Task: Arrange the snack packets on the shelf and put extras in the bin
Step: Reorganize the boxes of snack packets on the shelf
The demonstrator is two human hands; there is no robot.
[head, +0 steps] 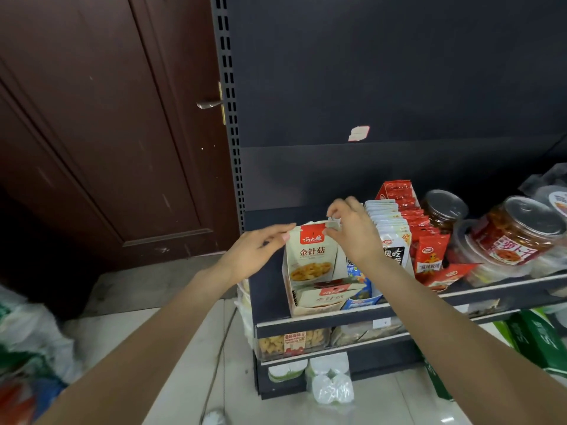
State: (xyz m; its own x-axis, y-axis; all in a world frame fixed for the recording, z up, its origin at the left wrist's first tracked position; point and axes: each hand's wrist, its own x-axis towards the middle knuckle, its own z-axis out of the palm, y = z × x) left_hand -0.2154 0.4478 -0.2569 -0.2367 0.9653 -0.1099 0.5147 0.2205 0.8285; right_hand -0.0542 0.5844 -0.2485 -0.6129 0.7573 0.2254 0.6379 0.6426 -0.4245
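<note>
Enoki mushroom packet [311, 256] upright in open display carton [310, 302] is pinched at top by right hand [352, 228], touched by left hand [257, 250] with fingers extended

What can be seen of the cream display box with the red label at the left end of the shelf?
The display box looks like printed cardboard, cream with a red brand patch, Chinese lettering and a photo of yellow food. It stands upright on the dark shelf, its front cut low with a folded flap, packets inside. The left hand touches its upper left corner with straight fingers; the right hand pinches a packet at its top. A blue box sits against its right side.
</note>
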